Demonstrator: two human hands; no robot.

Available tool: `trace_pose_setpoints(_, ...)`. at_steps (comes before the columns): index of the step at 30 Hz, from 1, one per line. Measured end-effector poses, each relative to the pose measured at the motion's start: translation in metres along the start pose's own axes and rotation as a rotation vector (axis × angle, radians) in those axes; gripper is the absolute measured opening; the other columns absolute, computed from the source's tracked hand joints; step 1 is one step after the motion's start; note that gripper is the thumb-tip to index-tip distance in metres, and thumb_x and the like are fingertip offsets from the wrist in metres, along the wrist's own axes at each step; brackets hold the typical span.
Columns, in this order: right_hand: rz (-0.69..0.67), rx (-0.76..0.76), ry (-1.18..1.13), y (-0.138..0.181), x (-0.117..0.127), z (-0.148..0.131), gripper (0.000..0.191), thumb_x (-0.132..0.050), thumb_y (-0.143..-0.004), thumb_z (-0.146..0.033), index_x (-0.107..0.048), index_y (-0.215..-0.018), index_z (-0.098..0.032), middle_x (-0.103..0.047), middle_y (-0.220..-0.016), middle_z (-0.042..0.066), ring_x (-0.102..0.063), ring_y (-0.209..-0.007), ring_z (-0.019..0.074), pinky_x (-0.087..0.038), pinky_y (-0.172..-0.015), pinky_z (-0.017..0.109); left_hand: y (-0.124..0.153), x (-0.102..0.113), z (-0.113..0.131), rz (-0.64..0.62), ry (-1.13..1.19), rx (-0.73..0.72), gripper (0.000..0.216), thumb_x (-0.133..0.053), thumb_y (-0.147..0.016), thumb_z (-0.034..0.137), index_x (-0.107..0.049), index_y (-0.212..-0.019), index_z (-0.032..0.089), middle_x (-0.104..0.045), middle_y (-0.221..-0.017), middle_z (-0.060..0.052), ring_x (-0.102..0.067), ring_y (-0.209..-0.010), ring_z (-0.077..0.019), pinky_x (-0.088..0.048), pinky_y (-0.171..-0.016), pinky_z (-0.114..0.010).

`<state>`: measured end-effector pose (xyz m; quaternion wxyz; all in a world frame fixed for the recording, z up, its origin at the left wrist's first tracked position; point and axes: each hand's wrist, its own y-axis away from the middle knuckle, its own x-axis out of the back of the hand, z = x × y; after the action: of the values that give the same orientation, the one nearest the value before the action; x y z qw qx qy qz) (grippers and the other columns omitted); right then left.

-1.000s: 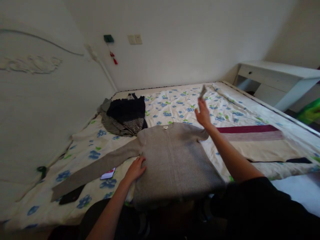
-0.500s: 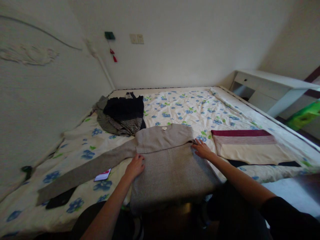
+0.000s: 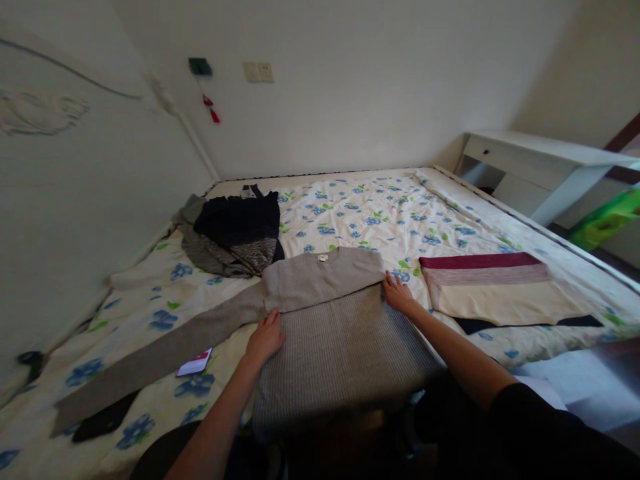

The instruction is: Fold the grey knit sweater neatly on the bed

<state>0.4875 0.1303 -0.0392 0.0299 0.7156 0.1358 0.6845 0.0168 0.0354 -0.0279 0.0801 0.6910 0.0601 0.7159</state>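
- The grey sweater (image 3: 330, 320) lies flat at the bed's (image 3: 400, 213) near edge; folding is under way, I judge (right sleeve already across the chest).
- Left hand (image 3: 265, 337) and right hand (image 3: 397, 293) press flat, open, gripping nothing.
- Next: the long left sleeve (image 3: 160, 353), stretched toward 8 o'clock, needs bringing in.
- The hem is lost in shadow.

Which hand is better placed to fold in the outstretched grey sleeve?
Left. The left hand rests on the grey sweater beside that sleeve; the right hand is on the opposite edge.
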Motion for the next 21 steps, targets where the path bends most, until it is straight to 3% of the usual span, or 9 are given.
trace_pose_setpoints(4, -0.074, -0.119, -0.061, 0.001, -0.002, 0.03, 0.069, -0.057, -0.107, -0.036, -0.044, -0.174, -0.026, -0.013, -0.19, 0.017, -0.027, -0.169, 0.051, -0.046, -0.12, 0.07, -0.002, -0.005, -0.003, 0.0, 0.036, -0.004, 0.072, -0.056, -0.091, 0.018, -0.06, -0.162, 0.012, -0.04, -0.183, -0.018, -0.055, -0.155, -0.0399, -0.044, -0.129, -0.051)
trace_pose_setpoints(9, -0.143, -0.138, -0.115, -0.006, -0.013, 0.055, 0.07, -0.056, -0.107, -0.048, -0.043, -0.174, -0.032, -0.022, -0.188, 0.017, -0.042, -0.162, 0.0487, -0.045, -0.12, 0.067, -0.001, -0.006, -0.003, 0.03, 0.1, -0.021, 0.071, -0.057, -0.089, 0.017, -0.063, -0.159, 0.012, -0.047, -0.179, -0.018, -0.056, -0.154, -0.0393, -0.045, -0.129, -0.052)
trace_pose_setpoints(12, -0.144, -0.097, -0.137, -0.013, -0.017, 0.059, 0.069, -0.055, -0.107, -0.045, -0.046, -0.173, -0.026, -0.032, -0.184, 0.019, -0.047, -0.159, 0.0448, -0.042, -0.124, 0.063, 0.001, -0.003, -0.001, 0.013, 0.083, -0.009, 0.07, -0.057, -0.091, 0.017, -0.063, -0.16, 0.013, -0.045, -0.181, -0.016, -0.056, -0.154, -0.0386, -0.046, -0.128, -0.051)
trace_pose_setpoints(15, -0.108, -0.037, -0.156, -0.017, -0.017, 0.053, 0.066, -0.058, -0.105, -0.037, -0.053, -0.167, -0.017, -0.041, -0.178, 0.023, -0.041, -0.164, 0.0435, -0.035, -0.13, 0.061, 0.001, 0.0, 0.0, -0.015, 0.058, -0.007, 0.069, -0.056, -0.092, 0.018, -0.062, -0.16, 0.011, -0.042, -0.183, -0.016, -0.056, -0.153, -0.0386, -0.045, -0.129, -0.05)
trace_pose_setpoints(19, -0.033, 0.071, -0.123, -0.013, -0.016, 0.034, 0.06, -0.061, -0.101, -0.03, -0.062, -0.158, -0.011, -0.02, -0.189, 0.019, -0.015, -0.173, 0.0479, -0.03, -0.134, 0.064, 0.0, 0.0, -0.001, -0.025, 0.04, -0.022, 0.069, -0.056, -0.092, 0.018, -0.062, -0.16, 0.009, -0.04, -0.183, -0.016, -0.057, -0.152, -0.0391, -0.045, -0.129, -0.051)
trace_pose_setpoints(21, -0.035, 0.107, -0.107, -0.011, -0.015, 0.027, 0.059, -0.059, -0.102, -0.028, -0.061, -0.159, -0.014, -0.012, -0.191, 0.013, -0.012, -0.174, 0.0476, -0.03, -0.135, 0.064, -0.001, -0.001, -0.002, -0.024, 0.035, -0.035, 0.069, -0.056, -0.091, 0.018, -0.062, -0.159, 0.008, -0.04, -0.183, -0.017, -0.056, -0.154, -0.0394, -0.043, -0.13, -0.051)
